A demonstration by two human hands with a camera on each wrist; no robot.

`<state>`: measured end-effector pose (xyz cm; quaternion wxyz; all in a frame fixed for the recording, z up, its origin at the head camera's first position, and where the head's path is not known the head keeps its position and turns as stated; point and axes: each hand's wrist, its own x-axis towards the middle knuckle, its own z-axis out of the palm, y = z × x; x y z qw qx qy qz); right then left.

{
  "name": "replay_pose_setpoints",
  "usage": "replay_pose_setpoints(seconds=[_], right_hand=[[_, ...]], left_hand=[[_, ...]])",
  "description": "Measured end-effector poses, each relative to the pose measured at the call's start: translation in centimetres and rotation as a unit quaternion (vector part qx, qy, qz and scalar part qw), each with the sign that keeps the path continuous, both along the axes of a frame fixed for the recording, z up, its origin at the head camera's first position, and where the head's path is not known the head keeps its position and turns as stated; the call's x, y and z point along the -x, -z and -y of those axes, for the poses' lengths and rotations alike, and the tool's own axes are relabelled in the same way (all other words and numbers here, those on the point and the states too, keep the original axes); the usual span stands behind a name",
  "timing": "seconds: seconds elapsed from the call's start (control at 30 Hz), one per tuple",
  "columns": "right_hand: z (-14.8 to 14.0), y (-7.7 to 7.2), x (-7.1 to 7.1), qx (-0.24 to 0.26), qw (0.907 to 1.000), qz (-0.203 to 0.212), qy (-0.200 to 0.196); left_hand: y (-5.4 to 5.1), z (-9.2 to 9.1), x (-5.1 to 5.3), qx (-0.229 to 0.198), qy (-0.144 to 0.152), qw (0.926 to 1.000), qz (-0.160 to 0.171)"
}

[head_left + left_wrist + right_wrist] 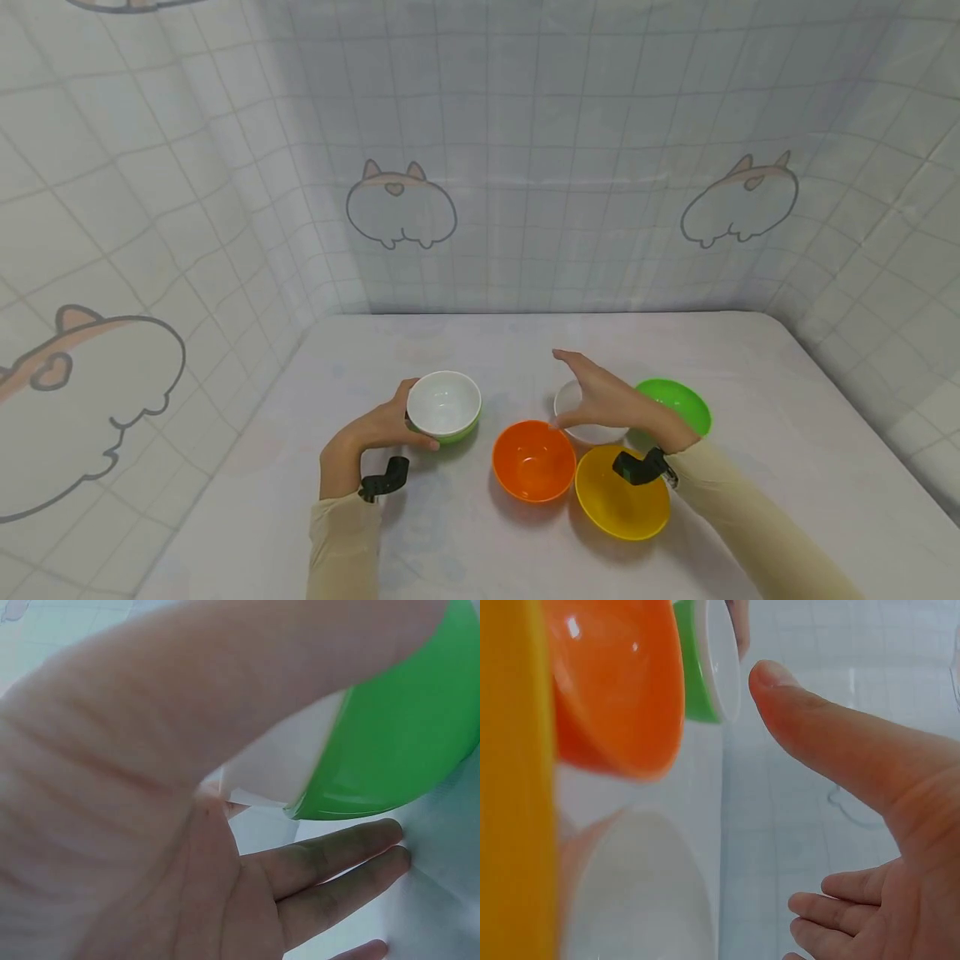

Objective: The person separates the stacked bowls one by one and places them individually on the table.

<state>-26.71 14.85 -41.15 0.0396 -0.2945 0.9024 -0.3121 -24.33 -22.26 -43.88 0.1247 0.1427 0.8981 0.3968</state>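
My left hand point(382, 423) holds a white bowl point(446, 400) by its side, thumb on the near side and fingers on the far side. This white bowl sits inside a green bowl point(397, 742), whose outside fills the right of the left wrist view. Two fingertips reach down to the table beside the green bowl. Above a second white bowl point(596, 434), my right hand point(611, 396) is spread with thumb and fingers wide apart, holding nothing. In the right wrist view, a gap shows between that hand and the second white bowl point(641, 892).
An orange bowl point(534, 462) stands between the hands. To its right is a yellow bowl point(622, 500), partly under the right wrist. Another green bowl point(678, 402) stands behind the right forearm. A patterned curtain point(562, 208) encloses the white table point(450, 533) at the back and sides.
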Motion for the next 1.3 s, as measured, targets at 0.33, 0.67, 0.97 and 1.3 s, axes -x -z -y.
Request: replay_pose_setpoints(seconds=[0.33, 0.67, 0.97, 1.3], right_hand=[[5.1, -1.2, 1.2, -0.034, 0.9965, -0.003, -0.076], [8.7, -2.0, 2.1, -0.096, 0.9897, -0.032, -0.102], [11.6, -1.3, 2.7, -0.131, 0.9811, -0.006, -0.142], [13.7, -0.4, 3.4, -0.147, 0.978, -0.025, -0.146]], left_hand=[[0.6, 0.3, 0.3, -0.007, -0.004, 1.0, 0.002], [0.5, 0.1, 0.1, 0.0, -0.01, 0.9999, 0.003], [0.4, 0.4, 0.0, -0.009, -0.001, 1.0, -0.001], [0.4, 0.5, 0.1, -0.012, 0.003, 0.9999, 0.002]])
